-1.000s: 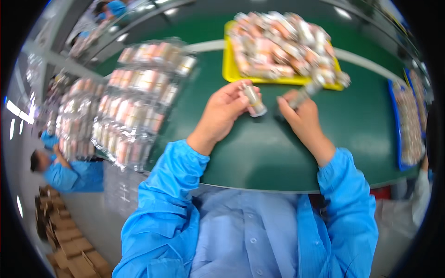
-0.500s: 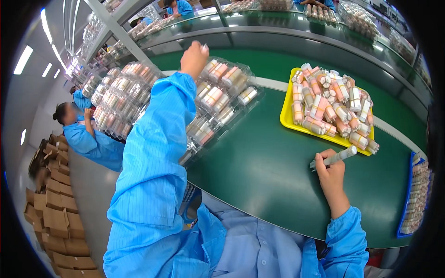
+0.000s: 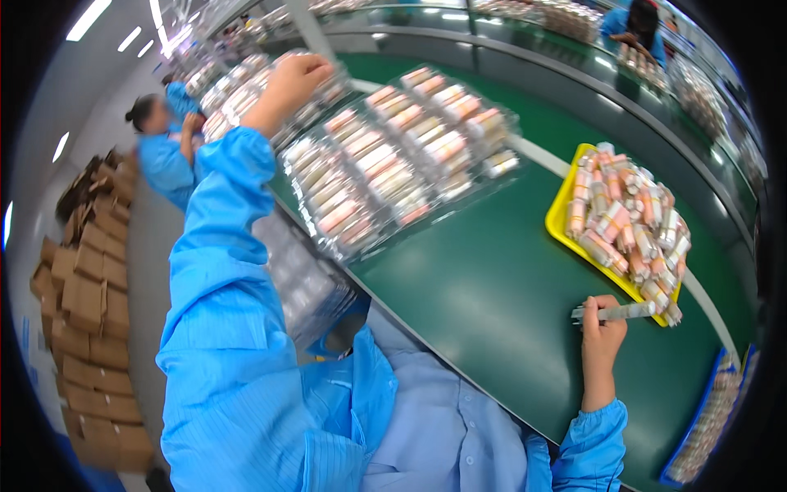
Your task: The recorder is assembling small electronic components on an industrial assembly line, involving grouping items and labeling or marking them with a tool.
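Observation:
My left hand (image 3: 288, 88) is raised over the far left of the bench, above the clear plastic trays. Its fingers are pinched together; what they hold, if anything, cannot be made out. Beneath and beside it lies a clear tray (image 3: 336, 197) filled with rows of white and pink cylinders. At the right, my right hand (image 3: 602, 336) grips a slim whitish cylinder (image 3: 630, 312) with a clear end, held sideways above the green bench. Just beyond that hand is a yellow tray (image 3: 560, 215) heaped with loose pink and white cylinders (image 3: 627, 221).
A blue bin (image 3: 684, 447) of cylinders stands at the lower right of the green bench (image 3: 459, 287). More filled trays (image 3: 234, 90) sit at the far left, near a co-worker in blue (image 3: 164, 156). Cardboard boxes (image 3: 98, 312) are piled on the left. Another person (image 3: 635, 33) works across the line.
The view has turned, shifting the bench and trays. My left hand has moved left across the filled trays. My right hand still holds the cylinder, now nearer level, beside the yellow tray.

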Available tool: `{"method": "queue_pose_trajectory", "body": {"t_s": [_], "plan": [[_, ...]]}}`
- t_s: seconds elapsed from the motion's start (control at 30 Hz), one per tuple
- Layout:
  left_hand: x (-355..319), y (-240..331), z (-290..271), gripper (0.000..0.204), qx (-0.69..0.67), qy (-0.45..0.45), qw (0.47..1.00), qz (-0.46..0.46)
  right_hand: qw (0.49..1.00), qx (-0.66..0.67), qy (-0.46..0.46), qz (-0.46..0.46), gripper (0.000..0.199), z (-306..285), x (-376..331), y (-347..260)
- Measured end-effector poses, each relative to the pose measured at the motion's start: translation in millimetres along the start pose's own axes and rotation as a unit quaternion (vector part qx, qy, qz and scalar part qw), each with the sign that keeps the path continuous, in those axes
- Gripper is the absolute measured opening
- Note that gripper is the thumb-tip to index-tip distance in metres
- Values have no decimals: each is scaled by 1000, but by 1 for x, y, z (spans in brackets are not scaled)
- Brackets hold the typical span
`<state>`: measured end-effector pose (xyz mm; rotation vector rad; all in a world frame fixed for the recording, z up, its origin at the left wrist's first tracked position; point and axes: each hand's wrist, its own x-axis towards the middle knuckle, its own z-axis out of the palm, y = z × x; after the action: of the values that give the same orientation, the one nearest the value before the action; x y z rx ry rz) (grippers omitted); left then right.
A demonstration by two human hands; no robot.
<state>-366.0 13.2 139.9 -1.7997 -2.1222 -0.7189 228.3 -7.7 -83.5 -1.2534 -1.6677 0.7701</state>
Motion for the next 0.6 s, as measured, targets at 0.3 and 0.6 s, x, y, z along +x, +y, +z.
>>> {"method": "queue_pose_trajectory", "body": {"t_s": [0.3, 0.6], "plan": [[-353, -85, -20, 29, -22, -372, 911, -179, 1000, 22, -21, 4, 23, 1, 4, 18], [-503, -50, 90, 28, -2, -123, 982, -147, 1000, 13, -8, -14, 26, 0, 18, 37]]}}
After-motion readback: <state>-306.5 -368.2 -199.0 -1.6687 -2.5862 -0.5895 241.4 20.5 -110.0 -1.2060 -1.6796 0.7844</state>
